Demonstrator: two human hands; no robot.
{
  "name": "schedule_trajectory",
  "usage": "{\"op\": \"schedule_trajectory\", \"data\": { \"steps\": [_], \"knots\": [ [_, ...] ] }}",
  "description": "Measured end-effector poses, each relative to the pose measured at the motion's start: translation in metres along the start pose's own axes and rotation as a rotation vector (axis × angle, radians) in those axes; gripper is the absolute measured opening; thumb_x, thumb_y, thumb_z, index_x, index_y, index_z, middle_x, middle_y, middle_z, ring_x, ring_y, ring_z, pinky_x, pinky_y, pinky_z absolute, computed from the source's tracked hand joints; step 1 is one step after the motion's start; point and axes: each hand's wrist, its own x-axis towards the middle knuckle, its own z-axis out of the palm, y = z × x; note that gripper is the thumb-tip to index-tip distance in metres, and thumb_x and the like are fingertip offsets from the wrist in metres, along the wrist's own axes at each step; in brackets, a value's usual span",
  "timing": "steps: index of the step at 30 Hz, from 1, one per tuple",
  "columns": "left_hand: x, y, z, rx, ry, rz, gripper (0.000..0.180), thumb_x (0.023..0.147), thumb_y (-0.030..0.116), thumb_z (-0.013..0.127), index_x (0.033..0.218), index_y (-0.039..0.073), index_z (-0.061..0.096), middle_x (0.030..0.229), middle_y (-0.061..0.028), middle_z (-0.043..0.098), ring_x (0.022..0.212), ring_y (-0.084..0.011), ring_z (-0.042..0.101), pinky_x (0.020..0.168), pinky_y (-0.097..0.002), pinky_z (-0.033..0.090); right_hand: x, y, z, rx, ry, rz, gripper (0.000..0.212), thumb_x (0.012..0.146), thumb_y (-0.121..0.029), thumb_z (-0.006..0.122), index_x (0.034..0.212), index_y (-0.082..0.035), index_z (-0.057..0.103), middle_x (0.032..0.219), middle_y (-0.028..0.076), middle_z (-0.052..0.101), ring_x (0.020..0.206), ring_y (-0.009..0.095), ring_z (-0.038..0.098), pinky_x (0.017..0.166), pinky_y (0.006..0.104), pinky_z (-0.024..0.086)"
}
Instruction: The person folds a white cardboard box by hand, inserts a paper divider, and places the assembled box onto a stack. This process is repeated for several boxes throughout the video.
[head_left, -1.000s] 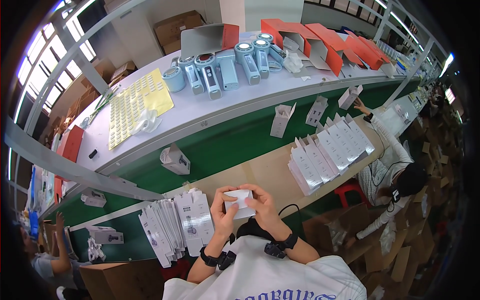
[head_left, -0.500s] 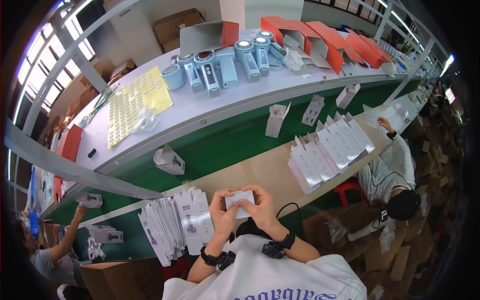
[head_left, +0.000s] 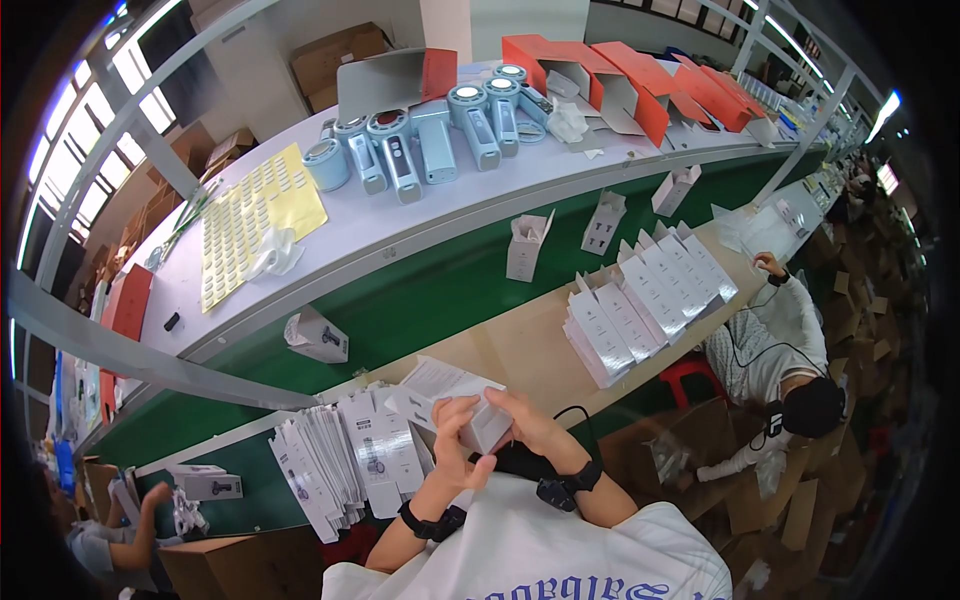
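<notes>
Both of my hands are on a small white printed carton [head_left: 440,378], tilted in front of my chest, its flaps pointing away from me to the left. My left hand [head_left: 457,440] has its fingers laid over the near left side, the thumb apart below. My right hand [head_left: 532,428] grips the carton's right end near the closed corner. Just left of my hands, a stack of flat folded cartons [head_left: 318,470] stands on edge, with another flat carton [head_left: 378,455] leaning at its right.
Several white cartons [head_left: 650,300] with raised flaps stand in a row on the tan bench [head_left: 480,345]. A green belt [head_left: 420,300] carries cartons behind it. Light-blue handheld devices [head_left: 435,145] and red boxes [head_left: 630,85] lie on the upper shelf. A co-worker [head_left: 770,350] sits at the right.
The carton has turned from end-on to lengthwise, showing its long side and flaps. My left hand has loosened its thumb. At the left, a co-worker's hand no longer holds a carton over the belt.
</notes>
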Motion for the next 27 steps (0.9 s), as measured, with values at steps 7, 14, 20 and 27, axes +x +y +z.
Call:
{"op": "schedule_trajectory", "data": {
  "steps": [7,14,20,27],
  "knots": [
    [-0.098,-0.129,-0.118,1.214,0.056,-0.840,0.094,0.067,0.052,0.074,0.133,-0.002,0.034,0.140,-0.0357,0.024,0.132,-0.0476,0.023,0.105,-0.0587,0.022,-0.012,-0.012,-0.121,-1.417,0.897,-0.770,0.062,0.064,-0.017,0.072,0.123,-0.007,0.054,0.138,0.022,0.041,0.117,0.040,0.046,0.095,0.0457,0.040],
    [-0.115,-0.114,-0.129,1.256,-0.110,-1.184,0.108,0.058,0.051,0.080,0.137,-0.001,0.027,0.143,-0.0368,0.014,0.135,-0.0483,0.015,0.105,-0.0599,0.019,-0.034,-0.014,-0.212,-1.797,1.201,-0.586,0.051,0.070,-0.010,0.064,0.120,-0.004,0.054,0.140,0.022,0.036,0.127,0.040,0.032,0.100,0.0555,0.029],
    [-0.065,-0.068,-0.097,1.176,-0.001,-0.953,0.114,0.050,0.037,0.086,0.138,0.000,0.024,0.145,-0.0350,0.012,0.135,-0.0483,0.014,0.106,-0.0583,0.016,-0.005,0.002,-0.097,-0.997,0.911,-0.601,0.045,0.082,-0.010,0.064,0.124,-0.001,0.051,0.119,0.018,0.056,0.111,0.029,0.053,0.094,0.0404,0.042],
    [0.004,0.012,-0.036,0.922,-0.358,-0.493,0.114,0.048,0.026,0.086,0.139,0.004,0.021,0.142,-0.0316,0.018,0.134,-0.0489,0.015,0.107,-0.0579,0.014,0.027,-0.001,-0.005,-0.155,-0.132,-0.198,0.033,0.086,-0.011,0.063,0.115,0.004,0.060,0.109,0.010,0.064,0.094,0.011,0.060,0.080,0.0268,0.049]
  ]
}}
